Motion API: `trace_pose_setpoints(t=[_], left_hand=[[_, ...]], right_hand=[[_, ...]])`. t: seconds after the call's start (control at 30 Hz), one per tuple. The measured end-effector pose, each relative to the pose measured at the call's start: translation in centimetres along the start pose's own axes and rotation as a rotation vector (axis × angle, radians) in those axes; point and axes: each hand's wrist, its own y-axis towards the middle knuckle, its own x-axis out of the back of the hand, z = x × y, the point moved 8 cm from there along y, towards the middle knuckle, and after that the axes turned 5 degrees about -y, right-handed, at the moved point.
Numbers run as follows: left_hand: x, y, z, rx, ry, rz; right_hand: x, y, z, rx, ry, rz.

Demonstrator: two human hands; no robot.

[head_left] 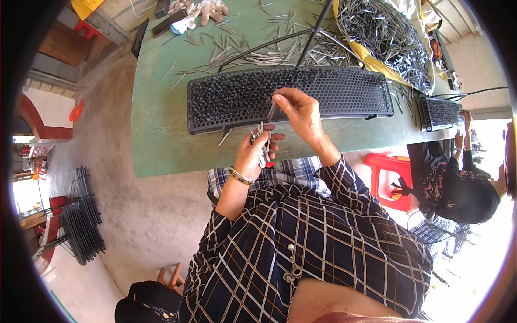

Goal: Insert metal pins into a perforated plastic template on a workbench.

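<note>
A long black rack (353, 94) full of small round holes lies across the green table in front of me. Its left part is packed with dark thin pieces, while the holes toward the right look bare. My left hand (251, 154) is closed round a bunch of thin metal strips (263, 141), just below the rack's near edge. Above the rack's front middle, my right hand (302, 114) pinches a thin metal strip (272, 111) between thumb and fingertips. The strip's lower end points down toward the rack's near edge.
Loose strips (269, 56) are scattered over the green table (156, 113) behind the rack. A yellow-edged sack (382, 40) heaped with strips stands at back right. Gloves (212, 11) lie at back left. A co-worker (458, 188) handles another rack (440, 114) at right, beyond a red stool (385, 180).
</note>
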Motion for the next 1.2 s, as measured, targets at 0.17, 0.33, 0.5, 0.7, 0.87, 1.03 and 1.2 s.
trace_pose_setpoints(t=[0.17, 0.33, 0.5, 0.7, 0.87, 1.03, 1.2], left_hand=[[-0.2, -0.1, 0.5, 0.018, 0.03, 0.006], [0.0, -0.1, 1.0, 0.028, 0.023, 0.021], [0.1, 0.0, 1.3, 0.043, 0.003, 0.035], [-0.2, -0.1, 1.2, 0.057, -0.005, 0.047], [-0.3, -0.1, 1.4, 0.051, -0.002, 0.07], [-0.2, 0.0, 1.5, 0.06, -0.006, 0.069], [0.0, -0.1, 1.7, 0.077, 0.002, 0.058]], right_hand=[[0.4, 1.0, 3.1, 0.27, -0.237, 0.002], [-0.7, 1.1, 3.4, 0.568, -0.328, 0.094], [-0.4, 1.2, 2.1, 0.427, -0.259, 0.075], [-0.4, 1.0, 2.2, 0.505, -0.284, 0.069], [-1.0, 0.8, 1.5, 0.456, -0.271, 0.072], [-0.6, 0.5, -1.3, 0.161, -0.133, -0.06], [-1.1, 0.0, 0.8, 0.385, -0.291, -0.052]])
